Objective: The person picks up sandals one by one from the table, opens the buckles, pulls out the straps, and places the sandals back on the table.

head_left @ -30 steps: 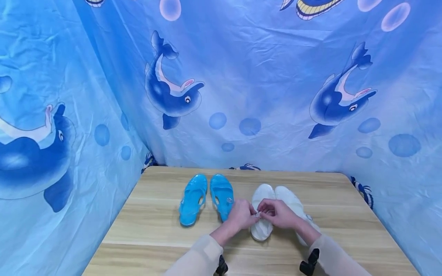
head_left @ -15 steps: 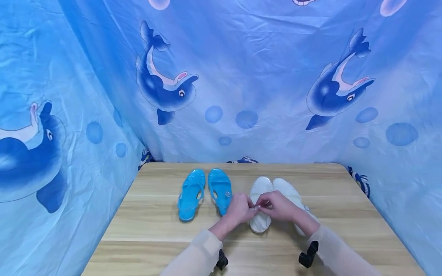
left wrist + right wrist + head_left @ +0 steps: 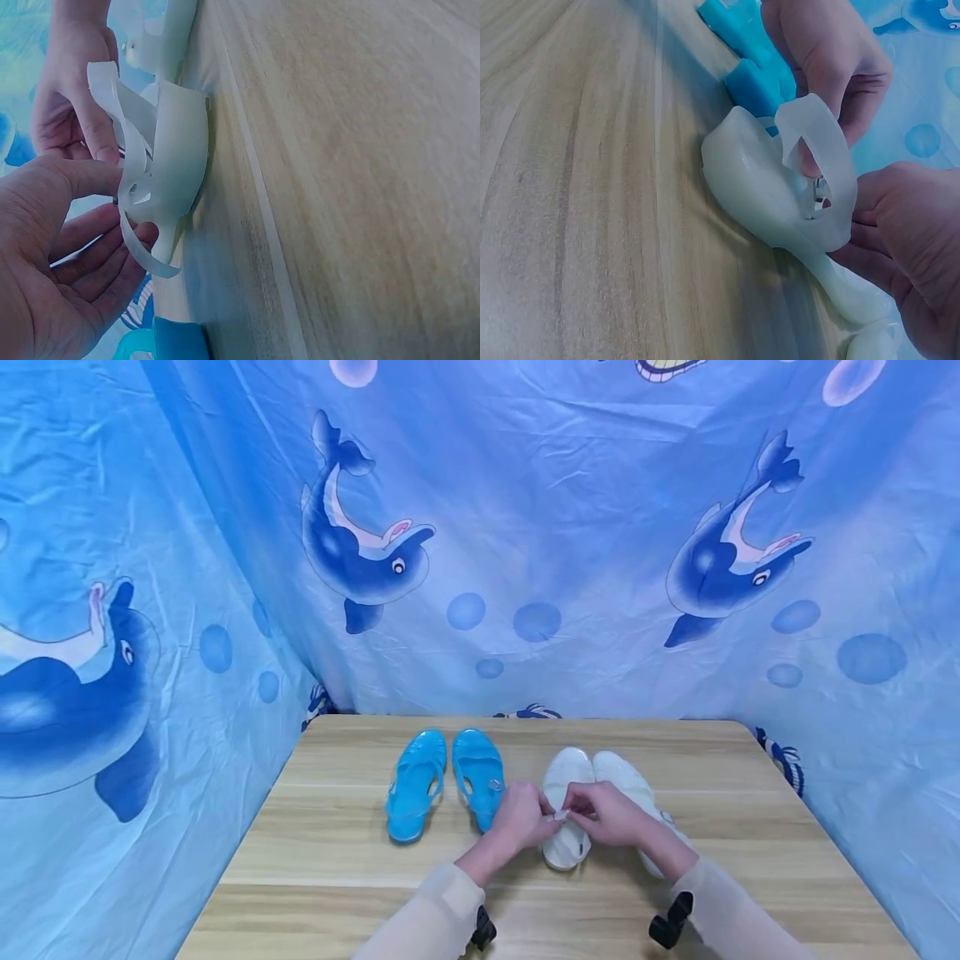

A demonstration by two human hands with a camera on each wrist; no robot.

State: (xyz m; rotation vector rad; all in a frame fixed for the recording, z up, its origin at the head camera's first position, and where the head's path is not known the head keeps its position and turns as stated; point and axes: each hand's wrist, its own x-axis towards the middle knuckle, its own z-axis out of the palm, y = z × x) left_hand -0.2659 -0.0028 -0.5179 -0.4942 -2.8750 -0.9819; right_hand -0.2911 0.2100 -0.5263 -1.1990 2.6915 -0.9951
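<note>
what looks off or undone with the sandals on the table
Only the white sandal that both hands work on: its strap sticks up loose and unbuckled, pinched by the left hand and right hand. The blue pair sits neatly side by side.

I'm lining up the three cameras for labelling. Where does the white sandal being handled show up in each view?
Head: the white sandal lies lower centre on the table, between the left hand and right hand.
Left wrist: upper left, on its side against the wood.
Right wrist: centre, strap looped up.
Shared landmark: the blue sandal beside it.
</note>
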